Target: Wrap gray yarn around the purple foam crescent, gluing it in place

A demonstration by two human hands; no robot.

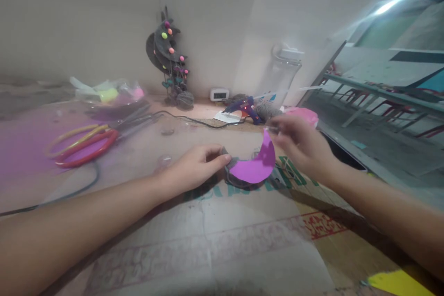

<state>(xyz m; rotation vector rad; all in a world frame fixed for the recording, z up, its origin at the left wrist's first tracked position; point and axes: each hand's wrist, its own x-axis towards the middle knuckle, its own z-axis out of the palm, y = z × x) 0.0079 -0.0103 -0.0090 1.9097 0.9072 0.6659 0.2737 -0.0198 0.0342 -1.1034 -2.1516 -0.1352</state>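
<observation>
My left hand (199, 166) pinches the left tip of a purple crescent (255, 166). Dark grey yarn (232, 165) is wrapped around that end, and a dark strand or edge shows along the crescent's lower side. My right hand (300, 141) is at the crescent's upper right tip, its fingers closed together and slightly blurred. A small greyish bit shows at those fingertips, but what it is cannot be made out. The crescent is tilted up a little over the printed sheet that covers the table.
Scissors (86, 145) lie at left near a bag of coloured pompoms (111, 95). A decorated grey crescent (168, 55) stands against the wall. A small digital clock (219, 95), a corded glue gun (243, 108) and a clear jar (279, 76) are at the back. Yellow material (398, 283) lies front right.
</observation>
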